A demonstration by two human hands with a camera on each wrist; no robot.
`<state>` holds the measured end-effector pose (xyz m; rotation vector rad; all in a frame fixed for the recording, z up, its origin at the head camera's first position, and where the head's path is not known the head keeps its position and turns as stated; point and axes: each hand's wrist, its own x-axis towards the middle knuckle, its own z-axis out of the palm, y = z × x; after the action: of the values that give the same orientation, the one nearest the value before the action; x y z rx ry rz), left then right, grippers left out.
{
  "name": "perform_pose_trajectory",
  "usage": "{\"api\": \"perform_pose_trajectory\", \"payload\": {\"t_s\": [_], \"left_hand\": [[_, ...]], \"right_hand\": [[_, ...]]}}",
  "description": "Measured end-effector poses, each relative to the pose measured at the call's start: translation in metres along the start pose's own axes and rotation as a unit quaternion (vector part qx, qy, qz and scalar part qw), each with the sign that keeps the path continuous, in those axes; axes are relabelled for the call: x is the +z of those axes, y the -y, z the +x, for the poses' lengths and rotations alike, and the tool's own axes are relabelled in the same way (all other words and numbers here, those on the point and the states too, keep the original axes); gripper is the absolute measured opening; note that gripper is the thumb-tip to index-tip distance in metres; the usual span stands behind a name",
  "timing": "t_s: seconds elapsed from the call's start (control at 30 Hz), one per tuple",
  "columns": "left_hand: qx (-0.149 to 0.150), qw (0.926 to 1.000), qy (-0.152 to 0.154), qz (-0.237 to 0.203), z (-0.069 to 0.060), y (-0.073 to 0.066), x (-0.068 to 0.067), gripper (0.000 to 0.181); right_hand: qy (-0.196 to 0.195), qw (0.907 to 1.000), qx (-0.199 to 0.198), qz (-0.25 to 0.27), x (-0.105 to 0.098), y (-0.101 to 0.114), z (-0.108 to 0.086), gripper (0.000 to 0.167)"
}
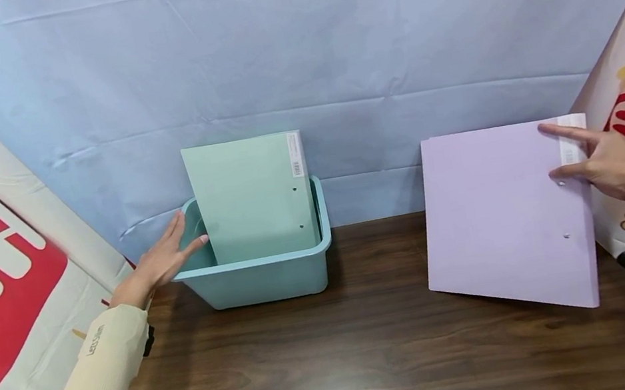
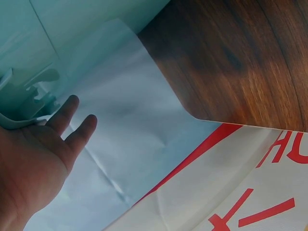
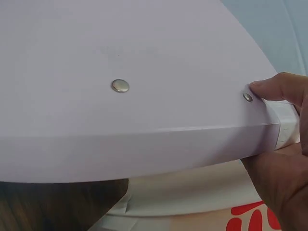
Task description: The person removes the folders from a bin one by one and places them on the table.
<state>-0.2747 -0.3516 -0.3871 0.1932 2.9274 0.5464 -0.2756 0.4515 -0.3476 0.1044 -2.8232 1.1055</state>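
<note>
Right hand [image 1: 617, 166], extended: pinches purple folder [image 1: 503, 213] by spine top, toward bench [image 1: 374, 361] right edge. Left hand [image 1: 158, 257]: spread, at tub [image 1: 267, 281] left rim.

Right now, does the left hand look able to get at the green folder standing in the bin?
Probably yes: the left hand is close beside the green folder, whose upper part rises above the bin; nothing visible blocks the way.
</note>
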Motion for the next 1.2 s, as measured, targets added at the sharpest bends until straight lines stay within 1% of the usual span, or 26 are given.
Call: {"api": "perform_pose_trajectory", "payload": {"t_s": [0.17, 0.23, 0.33, 0.4, 0.47, 0.7, 0.8, 0.97, 1.03, 1.2], "left_hand": [[-0.001, 1.0000, -0.001, -0.001, 0.000, 0.001, 0.001, 0.103], [-0.002, 1.0000, 0.000, 0.000, 0.000, 0.000, 0.001, 0.103], [-0.003, 1.0000, 0.001, 0.002, 0.001, 0.001, 0.001, 0.103], [-0.003, 1.0000, 0.001, 0.001, 0.001, 0.000, 0.001, 0.103], [-0.003, 1.0000, 0.001, 0.000, 0.001, 0.000, 0.001, 0.103], [0.000, 1.0000, 0.000, -0.001, -0.001, -0.003, 0.000, 0.102], [0.000, 1.0000, 0.000, -0.002, -0.001, -0.003, -0.001, 0.102], [-0.003, 1.0000, 0.002, -0.006, -0.002, -0.003, 0.000, 0.101], [-0.003, 1.0000, 0.001, -0.008, -0.002, -0.003, 0.000, 0.102], [-0.004, 1.0000, -0.001, -0.008, -0.002, -0.003, -0.001, 0.102]], "right_hand": [[0.006, 1.0000, -0.005, 0.000, -0.002, -0.009, 0.001, 0.088], [0.019, 0.9998, -0.006, 0.007, -0.004, -0.012, 0.002, 0.089], [0.030, 0.9995, -0.013, -0.002, -0.006, -0.015, 0.003, 0.092], [0.035, 0.9992, -0.015, -0.010, -0.007, -0.017, 0.005, 0.092], [0.032, 0.9989, -0.016, -0.029, -0.006, -0.020, 0.007, 0.093], [0.047, 0.9955, -0.004, -0.082, -0.004, -0.033, 0.012, 0.097], [0.045, 0.9943, -0.010, -0.096, -0.001, -0.038, 0.014, 0.097], [0.026, 0.9917, -0.033, -0.122, 0.006, -0.045, 0.018, 0.095], [0.018, 0.9899, -0.034, -0.136, 0.009, -0.049, 0.019, 0.095], [0.030, 0.9892, -0.031, -0.140, 0.015, -0.061, 0.020, 0.099]]}}
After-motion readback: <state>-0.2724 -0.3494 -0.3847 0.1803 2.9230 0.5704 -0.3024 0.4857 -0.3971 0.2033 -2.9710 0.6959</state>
